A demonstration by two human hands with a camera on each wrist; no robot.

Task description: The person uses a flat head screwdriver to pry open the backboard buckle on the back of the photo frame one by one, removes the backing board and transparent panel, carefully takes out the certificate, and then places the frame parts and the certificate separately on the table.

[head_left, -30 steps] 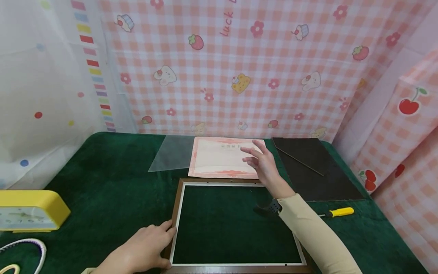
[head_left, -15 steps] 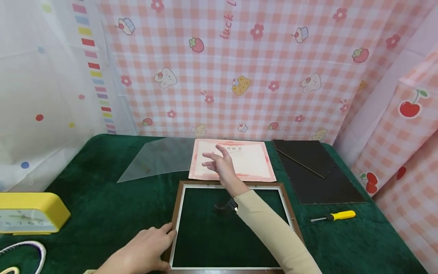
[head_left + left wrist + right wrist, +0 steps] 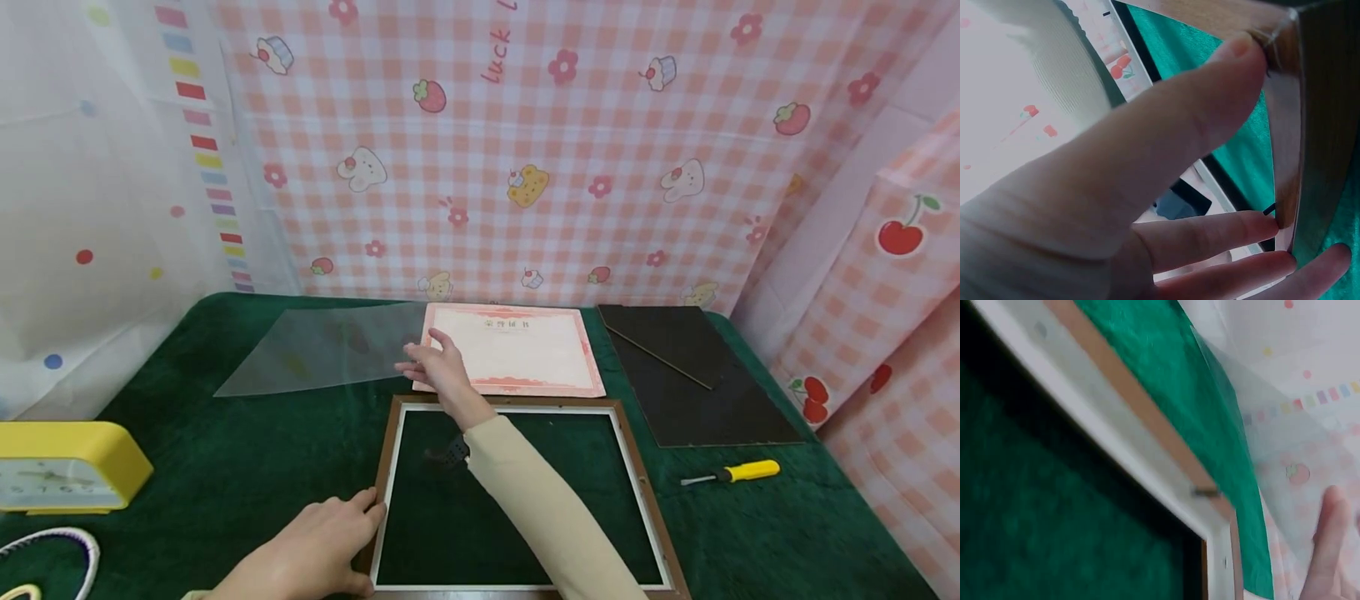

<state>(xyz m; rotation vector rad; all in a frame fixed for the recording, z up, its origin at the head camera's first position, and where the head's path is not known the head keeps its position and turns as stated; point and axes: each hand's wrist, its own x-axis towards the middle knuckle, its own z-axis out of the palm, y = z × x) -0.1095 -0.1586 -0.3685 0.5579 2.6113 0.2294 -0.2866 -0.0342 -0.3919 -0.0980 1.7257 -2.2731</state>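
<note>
An upturned picture frame (image 3: pixel 386 450), brown with a white inner lip, lies at the near middle. My left hand (image 3: pixel 322 533) rests at its left side, thumb near the front corner, fingertips on the side bar. In the left wrist view that hand's thumb and fingers look straight and spread, tips against the picture frame (image 3: pixel 1286 162). Beyond the far bar, my right hand (image 3: pixel 446 379) reaches to the right end of a clear sheet (image 3: pixel 300 350), thumb apart from the fingers. The right fingertips overlap the sheet; their contact is hard to make out. A pink-bordered certificate (image 3: pixel 517 354) lies alongside.
A black backing board (image 3: pixel 690 392) with a thin strut lies at the right. In front of it is a yellow-handled screwdriver (image 3: pixel 750 472). A yellow clock (image 3: pixel 75 458) and a white loop (image 3: pixel 90 542) sit at the left. Patterned cloth (image 3: pixel 465 150) hangs behind.
My right hand has moved left across the certificate, and the clear sheet has shifted left with it, baring more of itself. My left hand stays at the picture frame.
</note>
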